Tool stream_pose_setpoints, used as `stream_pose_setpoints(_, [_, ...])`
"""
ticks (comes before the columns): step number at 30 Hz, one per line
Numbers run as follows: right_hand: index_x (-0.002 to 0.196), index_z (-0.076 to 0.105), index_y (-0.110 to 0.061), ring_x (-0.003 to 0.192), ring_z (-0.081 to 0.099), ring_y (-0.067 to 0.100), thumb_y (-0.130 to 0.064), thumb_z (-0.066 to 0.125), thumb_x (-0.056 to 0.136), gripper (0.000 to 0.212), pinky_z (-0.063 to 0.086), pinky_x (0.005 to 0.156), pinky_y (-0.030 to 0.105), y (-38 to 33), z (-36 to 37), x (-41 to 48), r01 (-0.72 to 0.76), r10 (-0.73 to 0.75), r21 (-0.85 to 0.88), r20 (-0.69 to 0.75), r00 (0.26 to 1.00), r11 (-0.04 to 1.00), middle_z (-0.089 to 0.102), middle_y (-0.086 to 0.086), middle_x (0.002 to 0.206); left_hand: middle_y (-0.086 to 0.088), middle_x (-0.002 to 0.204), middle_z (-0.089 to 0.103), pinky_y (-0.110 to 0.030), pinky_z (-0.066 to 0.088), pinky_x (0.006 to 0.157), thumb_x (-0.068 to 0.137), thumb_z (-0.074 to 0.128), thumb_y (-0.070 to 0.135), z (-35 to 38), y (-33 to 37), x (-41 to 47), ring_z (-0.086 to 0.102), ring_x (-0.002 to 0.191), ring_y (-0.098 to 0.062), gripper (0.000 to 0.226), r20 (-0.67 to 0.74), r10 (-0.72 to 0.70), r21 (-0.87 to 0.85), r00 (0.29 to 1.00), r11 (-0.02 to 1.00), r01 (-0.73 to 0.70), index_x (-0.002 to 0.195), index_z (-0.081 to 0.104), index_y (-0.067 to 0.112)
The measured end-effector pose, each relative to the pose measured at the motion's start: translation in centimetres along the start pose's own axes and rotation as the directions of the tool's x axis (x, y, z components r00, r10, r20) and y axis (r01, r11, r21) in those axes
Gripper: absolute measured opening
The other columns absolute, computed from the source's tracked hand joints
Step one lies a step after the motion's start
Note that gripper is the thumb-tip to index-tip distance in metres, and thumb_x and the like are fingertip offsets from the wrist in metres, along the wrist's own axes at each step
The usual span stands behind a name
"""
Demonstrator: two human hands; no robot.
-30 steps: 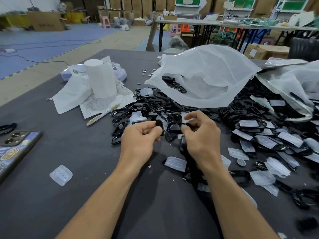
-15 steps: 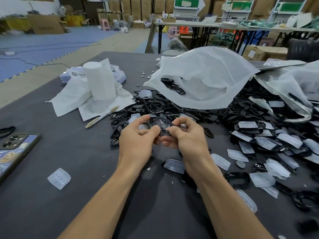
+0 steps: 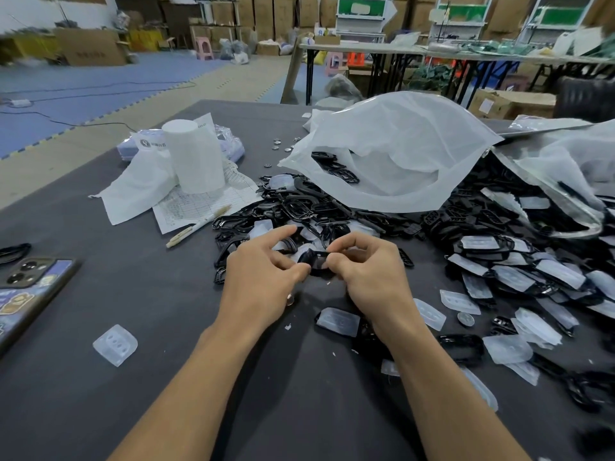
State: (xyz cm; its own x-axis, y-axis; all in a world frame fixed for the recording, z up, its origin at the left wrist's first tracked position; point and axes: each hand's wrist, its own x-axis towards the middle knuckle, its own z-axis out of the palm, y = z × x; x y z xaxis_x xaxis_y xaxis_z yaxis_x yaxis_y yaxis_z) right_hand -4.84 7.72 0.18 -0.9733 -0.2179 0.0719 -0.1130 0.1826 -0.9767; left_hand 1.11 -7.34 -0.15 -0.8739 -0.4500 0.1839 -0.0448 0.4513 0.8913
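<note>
My left hand and my right hand meet over the dark table, both pinching one small black plastic frame between thumbs and fingers. My left index finger sticks out straight above it. Just behind the hands lies a heap of black frames mixed with clear soft pads. A clear pad in a black frame lies under my right wrist. More assembled pieces cover the right side of the table.
A big white plastic bag lies open behind the heap. A white paper roll, a printed sheet and a pen sit at the back left. A phone lies at the left edge, a loose clear pad near it.
Both hands have drawn slightly toward me with the black frame between them. My right hand has turned its fingers down over the piece, and my left index finger has lifted off.
</note>
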Motion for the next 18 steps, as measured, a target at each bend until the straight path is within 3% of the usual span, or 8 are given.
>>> stream_pose_setpoints(3, [0.078,0.078,-0.026,0.057,0.059,0.007,-0.008,0.072,0.087,0.021,0.046,0.062,0.027,0.0,-0.7,0.2,0.031,-0.030,-0.043,0.021,0.999,0.999,0.075,-0.002,0.069,0.017,0.065,0.074,-0.005,0.044,0.058,0.075,0.083,0.015,-0.6,-0.2,0.3,0.062,0.050,0.001,0.069,0.149,0.037,0.057,0.988,0.997,-0.046,0.134,0.063,0.044])
stream_pose_setpoints(7, [0.078,0.080,-0.022,0.056,0.047,0.018,-0.008,0.071,0.090,0.020,0.039,0.055,0.032,0.0,-1.0,0.2,0.025,-0.022,-0.024,0.088,0.996,0.999,0.074,0.005,0.069,0.013,0.065,0.074,-0.013,0.045,0.053,0.076,0.087,0.016,-0.7,-0.2,0.5,0.055,0.048,0.001,0.069,0.276,0.059,0.112,0.959,0.989,-0.093,0.133,0.064,0.045])
stream_pose_setpoints(11, [0.075,0.079,-0.017,0.049,0.047,0.007,-0.005,0.068,0.093,0.024,0.038,0.055,0.023,-0.1,-1.3,0.5,-0.004,0.007,-0.028,0.132,0.991,1.000,0.070,0.000,0.064,0.013,0.066,0.075,-0.015,0.048,0.054,0.075,0.088,0.017,-0.8,0.0,0.3,0.058,0.051,-0.004,0.061,0.311,0.049,0.109,0.949,0.990,-0.087,0.124,0.069,0.047])
stream_pose_setpoints(15, [0.077,0.081,-0.016,0.050,0.039,0.016,-0.010,0.065,0.099,0.028,0.031,0.047,0.027,0.1,-1.2,0.4,-0.086,0.075,0.075,0.136,0.988,0.993,0.061,0.007,0.064,0.006,0.064,0.075,-0.014,0.044,0.052,0.076,0.087,0.013,-0.9,0.3,0.2,0.055,0.048,-0.004,0.052,0.339,0.056,0.015,0.939,0.998,-0.065,0.110,0.074,0.049])
stream_pose_setpoints(18, [0.078,0.082,-0.016,0.048,0.040,0.015,-0.011,0.063,0.099,0.030,0.031,0.044,0.024,0.0,-1.1,0.4,-0.135,0.114,0.145,0.146,0.983,0.980,0.059,0.011,0.066,0.007,0.062,0.075,-0.010,0.043,0.053,0.072,0.090,0.016,-0.9,0.4,0.2,0.057,0.046,-0.002,0.045,0.284,0.020,0.015,0.959,1.000,-0.026,0.106,0.077,0.042])
